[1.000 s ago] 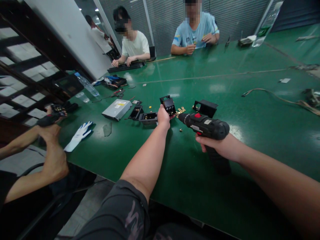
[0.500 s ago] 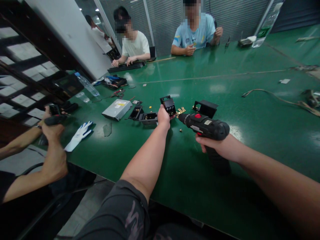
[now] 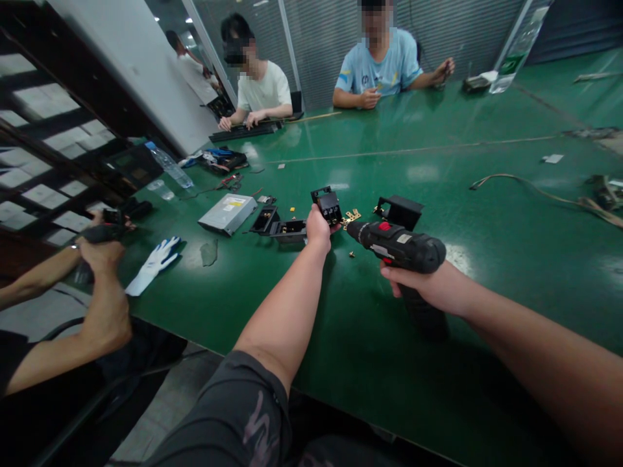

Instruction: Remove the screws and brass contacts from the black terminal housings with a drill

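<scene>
My left hand is wrapped round a black plastic housing with several square openings, held above the green table. A black cordless drill with red details is gripped in my right hand. The drill's tip points left, close beside the housing; I cannot tell whether it touches. Brass strips lie just behind the tip. A small brass piece rests on the table between my hands. Another black housing sits behind the drill.
Black open boxes and a silver disc drive lie left of my hand, with a white glove farther left. At the left edge a co-worker's hands hold another drill. Two people sit across the table. A cable lies right.
My hands, the housing and the drill have hardly moved. Across the table, the person in light blue has moved one hand outward to the right. The left co-worker's hands shifted slightly.
</scene>
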`<state>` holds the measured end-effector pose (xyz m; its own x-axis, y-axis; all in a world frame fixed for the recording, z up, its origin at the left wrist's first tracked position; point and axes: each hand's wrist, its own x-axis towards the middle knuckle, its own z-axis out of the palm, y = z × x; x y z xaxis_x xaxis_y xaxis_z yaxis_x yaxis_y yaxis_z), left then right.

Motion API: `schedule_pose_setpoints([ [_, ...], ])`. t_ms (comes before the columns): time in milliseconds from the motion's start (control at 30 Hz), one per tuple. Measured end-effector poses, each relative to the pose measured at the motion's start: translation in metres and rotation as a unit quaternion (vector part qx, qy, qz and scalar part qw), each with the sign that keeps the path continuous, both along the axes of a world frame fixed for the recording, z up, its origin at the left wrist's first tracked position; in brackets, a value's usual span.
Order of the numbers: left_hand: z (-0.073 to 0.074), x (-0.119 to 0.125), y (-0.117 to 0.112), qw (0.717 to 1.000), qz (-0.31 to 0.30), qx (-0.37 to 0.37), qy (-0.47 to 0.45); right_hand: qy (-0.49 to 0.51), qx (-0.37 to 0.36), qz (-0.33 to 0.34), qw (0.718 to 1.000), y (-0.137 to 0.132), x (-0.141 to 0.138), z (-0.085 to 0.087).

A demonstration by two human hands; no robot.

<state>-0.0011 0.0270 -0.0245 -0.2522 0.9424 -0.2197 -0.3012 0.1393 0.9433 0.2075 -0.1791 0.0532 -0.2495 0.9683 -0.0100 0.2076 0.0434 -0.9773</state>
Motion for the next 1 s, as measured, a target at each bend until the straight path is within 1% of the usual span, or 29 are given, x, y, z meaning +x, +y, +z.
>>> schedule_pose_setpoints([
  [300, -0.0041, -0.0004, 0.0034, 1.0, 0.005, 0.001, -0.006, -0.001, -0.005, 0.0, 1.0, -0.0001, 0.0001, -0.0003],
  [400, -0.0037, -0.0002, 0.0021, 1.0, 0.007, 0.004, -0.003, -0.001, -0.008, 0.008, 1.0, -0.0002, 0.0001, 0.0009],
  [733, -0.003, -0.0007, 0.0023, 1.0, 0.008, 0.0, -0.005, -0.006, -0.001, -0.001, 1.0, 0.0004, -0.0001, -0.0023],
  [1000, -0.0028, 0.0002, 0.0016, 1.0, 0.009, 0.0, -0.005, -0.001, -0.007, 0.012, 1.0, 0.0006, -0.001, 0.0051],
])
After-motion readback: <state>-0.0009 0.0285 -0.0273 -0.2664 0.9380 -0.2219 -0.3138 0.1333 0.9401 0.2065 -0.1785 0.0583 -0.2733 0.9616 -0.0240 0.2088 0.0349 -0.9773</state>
